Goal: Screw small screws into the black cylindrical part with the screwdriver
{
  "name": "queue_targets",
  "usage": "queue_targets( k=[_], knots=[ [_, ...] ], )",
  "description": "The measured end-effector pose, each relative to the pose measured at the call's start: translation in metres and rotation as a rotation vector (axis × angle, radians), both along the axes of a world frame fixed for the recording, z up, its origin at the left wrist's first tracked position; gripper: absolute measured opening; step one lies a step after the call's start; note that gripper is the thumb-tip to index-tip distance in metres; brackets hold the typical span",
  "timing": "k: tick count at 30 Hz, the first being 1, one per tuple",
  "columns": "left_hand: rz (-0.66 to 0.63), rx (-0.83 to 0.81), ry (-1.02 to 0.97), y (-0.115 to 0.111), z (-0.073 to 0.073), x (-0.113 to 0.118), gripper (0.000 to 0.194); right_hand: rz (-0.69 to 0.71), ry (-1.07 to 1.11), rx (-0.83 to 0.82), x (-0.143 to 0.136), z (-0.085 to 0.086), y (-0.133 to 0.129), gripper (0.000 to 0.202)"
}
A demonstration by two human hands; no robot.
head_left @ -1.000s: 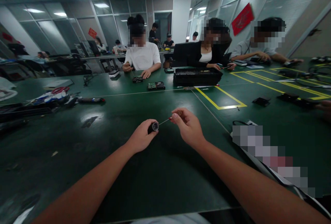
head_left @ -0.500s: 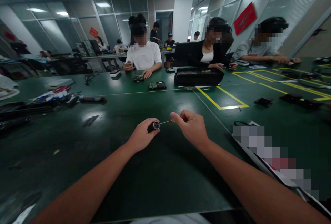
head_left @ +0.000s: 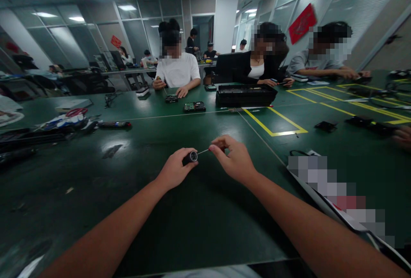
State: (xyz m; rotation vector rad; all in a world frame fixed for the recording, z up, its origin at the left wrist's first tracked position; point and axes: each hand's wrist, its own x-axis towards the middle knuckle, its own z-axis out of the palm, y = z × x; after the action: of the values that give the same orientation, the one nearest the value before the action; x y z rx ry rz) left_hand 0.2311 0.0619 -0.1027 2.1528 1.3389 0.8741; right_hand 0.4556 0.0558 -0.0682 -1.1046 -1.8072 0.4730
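Observation:
My left hand (head_left: 176, 167) is closed around a short black cylinder (head_left: 193, 157) whose open, silver-rimmed end faces right. In my right hand (head_left: 233, 155) is a thin screwdriver (head_left: 203, 152), pinched between thumb and fingers near the red part of its handle. Most of the handle is hidden by the hand. The metal shaft points left to the cylinder's open end; whether its tip touches anything inside cannot be made out. Both hands are just above the green table (head_left: 199, 226).
Tools and cables (head_left: 69, 119) lie at the left, near a dark torch-like rod (head_left: 114, 125). A black box (head_left: 245, 95) and a circuit board (head_left: 194, 106) stand ahead. Co-workers sit across the table. A pale sheet-like object (head_left: 327, 192) lies by my right forearm.
My right fingers have shifted slightly left along the screwdriver, and less of its red handle shows. The left hand and the cylinder stay almost in place.

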Motion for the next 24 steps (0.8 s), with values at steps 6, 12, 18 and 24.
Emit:
queue_targets(
  k=[6, 12, 18, 24],
  knots=[
    [0.006, -0.003, 0.013, 0.0003, -0.0008, -0.001, 0.031, 0.024, -0.043, -0.004, 0.0018, 0.0007, 0.0014, 0.019],
    [0.004, 0.01, 0.008, -0.0003, -0.0011, -0.0004, 0.031, -0.047, -0.088, -0.03, 0.0016, -0.0003, 0.0035, 0.033],
    [0.011, 0.031, -0.006, -0.0005, 0.0, -0.0013, 0.03, 0.051, -0.118, 0.041, 0.0008, -0.0025, -0.0001, 0.027],
    [0.04, 0.066, -0.022, 0.0003, 0.0002, 0.0011, 0.031, 0.053, -0.167, 0.09, 0.0013, -0.0007, 0.0, 0.025]
  ],
)
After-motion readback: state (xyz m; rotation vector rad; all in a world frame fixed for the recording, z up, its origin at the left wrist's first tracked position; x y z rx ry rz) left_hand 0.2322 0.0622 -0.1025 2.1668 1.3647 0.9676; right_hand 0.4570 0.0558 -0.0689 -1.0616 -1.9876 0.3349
